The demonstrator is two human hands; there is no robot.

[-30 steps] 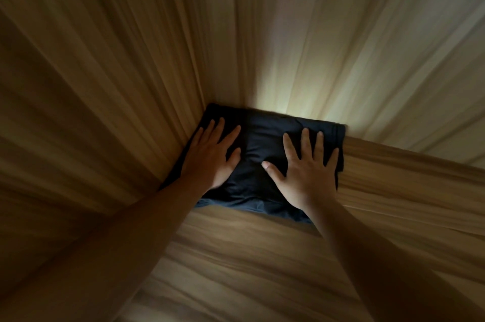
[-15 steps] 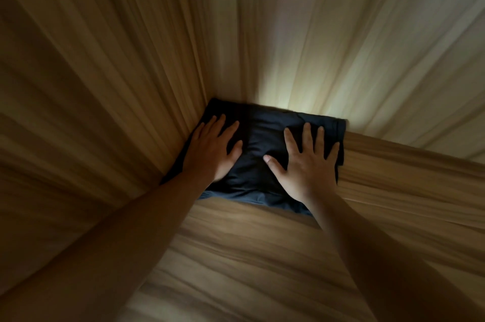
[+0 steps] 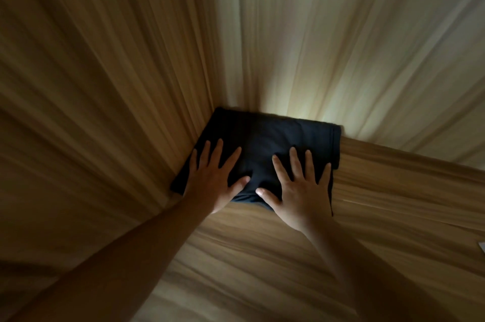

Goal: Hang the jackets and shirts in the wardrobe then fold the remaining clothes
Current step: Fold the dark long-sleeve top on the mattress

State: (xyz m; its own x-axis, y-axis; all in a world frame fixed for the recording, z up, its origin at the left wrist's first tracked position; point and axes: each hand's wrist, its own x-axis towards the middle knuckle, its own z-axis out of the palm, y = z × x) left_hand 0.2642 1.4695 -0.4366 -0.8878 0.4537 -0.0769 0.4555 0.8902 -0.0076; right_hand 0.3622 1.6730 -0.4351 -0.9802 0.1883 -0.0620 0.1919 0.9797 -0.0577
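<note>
The wooden side wall [image 3: 91,85] of the compartment stands at the far left, and the left edge of the folded dark garment [image 3: 275,135] lies against it. The left hand [image 3: 212,177] rests flat on the left part of this garment. Its fingers are straight and spread, so it grasps nothing and only presses the cloth from above. Its heel reaches past the near edge of the garment, and the bare forearm comes from the lower left.

The garment itself is folded to a rough rectangle. It lies on the wooden shelf [image 3: 393,203], in the back left corner, with its far edge at the back wall [image 3: 341,46]. A hem with a seam shows along the right edge of the garment.

The right hand [image 3: 301,190] lies flat on the near right part of the garment. Its fingers are also straight and spread, holding nothing, and its thumb points towards the left thumb. The two thumbs are near to each other but apart.

To the right of the garment the shelf is bare wood with a long grain. Well apart from the garment, at the right border of the view, a small pale thing [image 3: 482,247] shows; I cannot tell what it is.
</note>
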